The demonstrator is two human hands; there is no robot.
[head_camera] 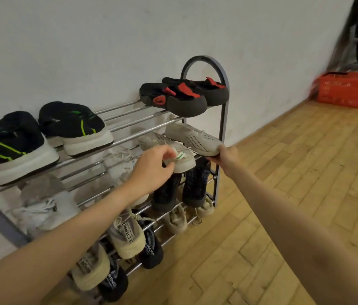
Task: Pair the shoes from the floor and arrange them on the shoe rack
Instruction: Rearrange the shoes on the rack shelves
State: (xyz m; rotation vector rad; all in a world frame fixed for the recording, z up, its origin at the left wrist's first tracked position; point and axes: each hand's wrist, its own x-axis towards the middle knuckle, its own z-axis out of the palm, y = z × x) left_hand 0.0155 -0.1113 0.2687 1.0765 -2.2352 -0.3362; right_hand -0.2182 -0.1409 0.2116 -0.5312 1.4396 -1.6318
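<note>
While both arms are reaching toward the right end of the shoe rack (pixel 222 128), the left hand (pixel 151 170) is pinching the heel tab of a pale knit shoe (pixel 173 150) lying on the 2nd tier, fingers curled shut around it. The right hand (pixel 226 155) is gripping the toe of the matching pale shoe (pixel 193 137), which is sitting just beside the first, against the rack's arched end frame.

Directly above them, 2 black-and-red shoes (pixel 184 95) are resting side by side on the top tier, their soles overhanging the pale pair. Further left on that tier, 2 black shoes with green stripes (pixel 41 133) are sitting together on white soles.

Below the hands, 2 dark shoes (pixel 182 188) are standing toe-down on the 3rd tier, and white shoes (pixel 41 208) are showing through the bars to the left, partly hidden by the left forearm. On the lowest tier, beige shoes (pixel 127 236) and black shoes (pixel 151 249) with printed lettering are crowding together, with 2 more beige shoes (pixel 187 216) near the right end.

An orange basket (pixel 347 89) is sitting on the wooden floor (pixel 283 194) by the wall (pixel 129 40), well apart from the rack.
</note>
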